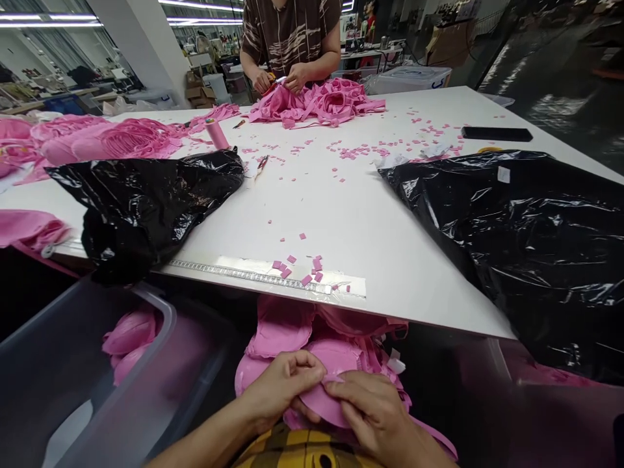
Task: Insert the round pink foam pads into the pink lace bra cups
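The held garment [330, 405] is coloured pink, a shade matched by the thread cone [218, 135] and the scattered fabric snippets [349, 155]. The tabletop [322, 208] is finished in white, the plastic bags [541, 227] in black. The co-worker's shirt [292, 42] is streaked with cream on dark brown; the lap cloth [292, 448] is checked in yellow and black.

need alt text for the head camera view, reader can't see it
A person's left hand and right hand pinch pink fabric below the edge of a white table. Across it, another person handles pink garments; black bags lie at left and right.
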Action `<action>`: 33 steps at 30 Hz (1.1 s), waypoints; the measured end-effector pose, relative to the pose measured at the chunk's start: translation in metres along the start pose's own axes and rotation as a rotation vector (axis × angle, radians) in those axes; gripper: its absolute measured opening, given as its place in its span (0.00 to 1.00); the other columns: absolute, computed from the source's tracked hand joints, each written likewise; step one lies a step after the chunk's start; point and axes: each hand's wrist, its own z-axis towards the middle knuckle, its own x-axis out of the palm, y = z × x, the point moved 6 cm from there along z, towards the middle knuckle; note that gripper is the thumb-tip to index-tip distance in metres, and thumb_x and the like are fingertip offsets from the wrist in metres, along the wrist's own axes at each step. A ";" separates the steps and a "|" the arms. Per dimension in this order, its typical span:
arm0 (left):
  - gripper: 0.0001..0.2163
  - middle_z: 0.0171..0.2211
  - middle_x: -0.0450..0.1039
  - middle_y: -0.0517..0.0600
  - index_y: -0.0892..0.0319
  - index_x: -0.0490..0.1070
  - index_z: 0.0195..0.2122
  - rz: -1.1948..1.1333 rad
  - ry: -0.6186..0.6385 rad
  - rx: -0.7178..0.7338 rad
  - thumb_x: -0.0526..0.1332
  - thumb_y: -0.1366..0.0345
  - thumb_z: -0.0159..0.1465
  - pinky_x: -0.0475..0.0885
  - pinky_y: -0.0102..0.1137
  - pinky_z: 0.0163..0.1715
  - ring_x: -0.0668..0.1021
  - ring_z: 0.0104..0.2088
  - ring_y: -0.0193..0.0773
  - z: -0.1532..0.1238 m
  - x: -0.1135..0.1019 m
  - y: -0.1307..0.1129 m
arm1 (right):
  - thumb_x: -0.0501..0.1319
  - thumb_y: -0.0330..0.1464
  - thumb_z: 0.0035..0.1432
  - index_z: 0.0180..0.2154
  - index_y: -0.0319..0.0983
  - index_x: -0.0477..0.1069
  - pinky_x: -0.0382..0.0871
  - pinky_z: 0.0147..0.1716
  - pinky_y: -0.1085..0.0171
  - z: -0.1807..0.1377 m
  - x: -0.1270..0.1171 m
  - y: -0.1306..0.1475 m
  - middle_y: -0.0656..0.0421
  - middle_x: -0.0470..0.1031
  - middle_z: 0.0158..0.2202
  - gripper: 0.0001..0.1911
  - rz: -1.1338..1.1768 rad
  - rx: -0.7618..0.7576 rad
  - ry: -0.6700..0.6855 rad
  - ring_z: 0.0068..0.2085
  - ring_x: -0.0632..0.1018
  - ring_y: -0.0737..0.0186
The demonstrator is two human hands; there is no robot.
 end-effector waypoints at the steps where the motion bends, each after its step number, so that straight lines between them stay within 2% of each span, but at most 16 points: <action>1: 0.18 0.22 0.67 0.44 0.63 0.69 0.30 0.032 -0.013 -0.010 0.68 0.55 0.46 0.72 0.30 0.22 0.70 0.18 0.29 0.001 -0.001 0.000 | 0.51 0.20 0.52 0.40 0.36 0.72 0.73 0.28 0.67 -0.001 0.001 0.002 0.53 0.78 0.30 0.17 -0.033 -0.032 0.005 0.30 0.78 0.62; 3: 0.18 0.20 0.68 0.45 0.64 0.70 0.30 0.091 -0.055 -0.003 0.69 0.56 0.44 0.70 0.30 0.23 0.70 0.19 0.31 0.002 -0.004 0.000 | 0.52 0.19 0.53 0.42 0.36 0.71 0.72 0.28 0.68 -0.003 0.000 0.005 0.52 0.78 0.31 0.17 -0.060 -0.073 0.014 0.31 0.78 0.62; 5: 0.16 0.21 0.70 0.47 0.65 0.72 0.29 0.171 -0.113 0.075 0.69 0.59 0.44 0.67 0.28 0.25 0.71 0.22 0.32 0.001 -0.006 -0.006 | 0.52 0.20 0.54 0.44 0.38 0.70 0.72 0.31 0.68 -0.003 -0.002 0.005 0.53 0.78 0.33 0.18 0.005 -0.060 0.022 0.33 0.78 0.62; 7: 0.11 0.23 0.72 0.49 0.65 0.74 0.29 0.303 -0.173 0.195 0.66 0.63 0.47 0.65 0.27 0.27 0.71 0.25 0.33 -0.004 -0.007 -0.016 | 0.54 0.25 0.56 0.44 0.39 0.70 0.72 0.33 0.67 -0.002 -0.005 -0.006 0.54 0.77 0.35 0.14 0.184 0.127 0.064 0.35 0.78 0.62; 9: 0.09 0.26 0.73 0.51 0.64 0.75 0.30 0.461 -0.209 0.275 0.63 0.65 0.50 0.65 0.27 0.28 0.72 0.28 0.35 -0.009 -0.003 -0.024 | 0.53 0.35 0.60 0.39 0.38 0.70 0.70 0.29 0.68 -0.004 -0.002 -0.023 0.55 0.76 0.32 0.11 0.456 0.444 0.144 0.32 0.77 0.63; 11: 0.09 0.27 0.75 0.52 0.64 0.76 0.32 0.610 -0.215 0.320 0.60 0.66 0.53 0.65 0.28 0.29 0.73 0.29 0.37 -0.014 0.003 -0.029 | 0.51 0.44 0.60 0.30 0.36 0.70 0.66 0.23 0.70 -0.007 0.005 -0.034 0.57 0.74 0.26 0.19 0.683 0.705 0.235 0.26 0.74 0.65; 14: 0.10 0.30 0.77 0.52 0.62 0.77 0.34 0.748 -0.214 0.381 0.57 0.67 0.56 0.65 0.28 0.30 0.74 0.30 0.38 -0.017 0.008 -0.032 | 0.53 0.48 0.57 0.26 0.35 0.68 0.60 0.17 0.72 -0.011 0.021 -0.036 0.59 0.73 0.21 0.22 0.873 0.909 0.411 0.20 0.71 0.69; 17: 0.09 0.28 0.76 0.50 0.60 0.77 0.33 0.752 -0.262 0.401 0.58 0.66 0.55 0.64 0.28 0.28 0.73 0.28 0.37 -0.014 0.004 -0.032 | 0.56 0.47 0.55 0.27 0.36 0.68 0.59 0.16 0.73 -0.013 0.032 -0.032 0.60 0.73 0.19 0.20 0.944 0.981 0.500 0.17 0.70 0.70; 20: 0.09 0.22 0.72 0.47 0.62 0.75 0.33 0.607 -0.277 0.332 0.62 0.64 0.52 0.62 0.26 0.22 0.70 0.22 0.33 -0.004 -0.006 -0.028 | 0.55 0.45 0.56 0.25 0.37 0.66 0.58 0.16 0.73 -0.007 0.029 -0.032 0.64 0.68 0.15 0.18 0.779 0.898 0.426 0.16 0.69 0.70; 22: 0.12 0.18 0.69 0.45 0.63 0.71 0.31 0.416 -0.200 0.209 0.65 0.60 0.49 0.62 0.25 0.19 0.70 0.18 0.32 0.005 -0.008 -0.019 | 0.53 0.43 0.58 0.25 0.37 0.66 0.57 0.16 0.72 -0.003 0.024 -0.032 0.65 0.66 0.14 0.18 0.618 0.807 0.381 0.16 0.68 0.69; 25: 0.17 0.16 0.71 0.48 0.62 0.66 0.27 0.171 -0.060 0.023 0.67 0.55 0.45 0.66 0.26 0.18 0.73 0.16 0.34 0.013 -0.005 -0.005 | 0.51 0.39 0.61 0.27 0.37 0.69 0.60 0.20 0.70 0.002 0.017 -0.029 0.63 0.67 0.18 0.17 0.392 0.608 0.335 0.19 0.69 0.68; 29: 0.18 0.14 0.71 0.49 0.62 0.66 0.25 0.028 -0.007 -0.073 0.70 0.56 0.41 0.66 0.24 0.13 0.75 0.15 0.37 0.013 -0.001 0.000 | 0.50 0.35 0.62 0.41 0.38 0.72 0.62 0.25 0.69 0.001 0.011 -0.024 0.60 0.73 0.24 0.14 0.169 0.390 0.303 0.23 0.70 0.67; 33: 0.19 0.17 0.73 0.51 0.65 0.68 0.25 0.007 0.013 -0.089 0.70 0.55 0.42 0.69 0.25 0.16 0.75 0.16 0.35 0.009 0.005 -0.004 | 0.50 0.32 0.62 0.49 0.37 0.68 0.61 0.21 0.69 0.000 0.008 -0.018 0.60 0.71 0.21 0.16 0.017 0.215 0.259 0.20 0.70 0.67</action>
